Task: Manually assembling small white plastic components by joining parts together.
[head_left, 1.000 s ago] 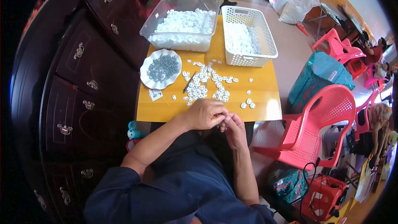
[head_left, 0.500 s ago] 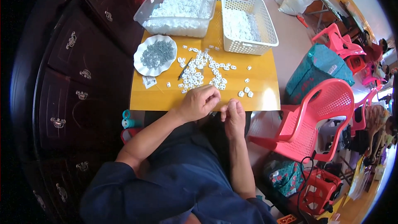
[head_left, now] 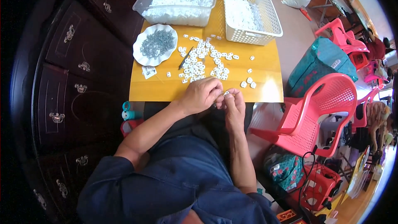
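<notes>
My hands meet just over the near edge of the yellow table (head_left: 157, 93). Between the thumb and fingers of my right hand (head_left: 234, 108) is a small white plastic piece (head_left: 226, 93). Against it, my left hand (head_left: 202, 95) is closed in a pinch; what its fingertips hold is hidden. Many similar white two-holed pieces (head_left: 192, 67) lie loose beyond my hands, with a slim black tool (head_left: 185, 59) among them. A few more white pieces (head_left: 248, 81) sit apart at the right. A scalloped white plate (head_left: 139, 54) holds a heap of small dark grey parts (head_left: 157, 44).
At the table's back stand a clear plastic box (head_left: 176, 20) and a cream perforated basket (head_left: 251, 37), both filled with white pieces. A dark drawer cabinet (head_left: 62, 83) rises at left. Right of the table are a pink plastic chair (head_left: 304, 116) and a teal bag (head_left: 321, 64).
My hands have come together, and a white piece now shows in my right fingers. The table and everything on it sit slightly higher in view.
</notes>
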Tool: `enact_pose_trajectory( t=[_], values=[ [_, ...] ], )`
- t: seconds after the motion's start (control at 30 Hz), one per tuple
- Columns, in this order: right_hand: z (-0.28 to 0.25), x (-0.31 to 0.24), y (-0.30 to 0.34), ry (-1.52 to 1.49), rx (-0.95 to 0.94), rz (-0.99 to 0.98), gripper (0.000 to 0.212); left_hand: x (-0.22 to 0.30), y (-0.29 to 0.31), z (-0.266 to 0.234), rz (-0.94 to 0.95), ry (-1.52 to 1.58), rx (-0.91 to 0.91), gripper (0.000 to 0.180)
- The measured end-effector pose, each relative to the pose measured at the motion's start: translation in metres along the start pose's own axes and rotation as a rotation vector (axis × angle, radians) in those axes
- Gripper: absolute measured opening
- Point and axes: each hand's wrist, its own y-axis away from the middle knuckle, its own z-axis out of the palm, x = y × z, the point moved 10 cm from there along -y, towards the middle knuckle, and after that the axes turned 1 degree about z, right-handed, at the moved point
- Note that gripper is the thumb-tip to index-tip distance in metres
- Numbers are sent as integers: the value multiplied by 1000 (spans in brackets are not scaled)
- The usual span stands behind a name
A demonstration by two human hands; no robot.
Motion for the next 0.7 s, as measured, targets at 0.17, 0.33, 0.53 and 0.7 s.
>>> enact_pose_trajectory(
  t=[0.17, 0.33, 0.53, 0.7],
  values=[
    [-1, 1, 1, 39, -29, -12, 14, -1, 0, 3, -20, -5, -24, 11],
    [-1, 1, 1, 79, -20, -26, 14, -6, 1, 7, -36, -8, -42, 11],
    [1, -4, 1, 75, 16, -37, 12, -8, 1, 6, -40, 4, -12, 12],
    [0, -3, 1, 78, 16, -28, 12, -7, 0, 6, -43, -2, -16, 12]
  ],
)
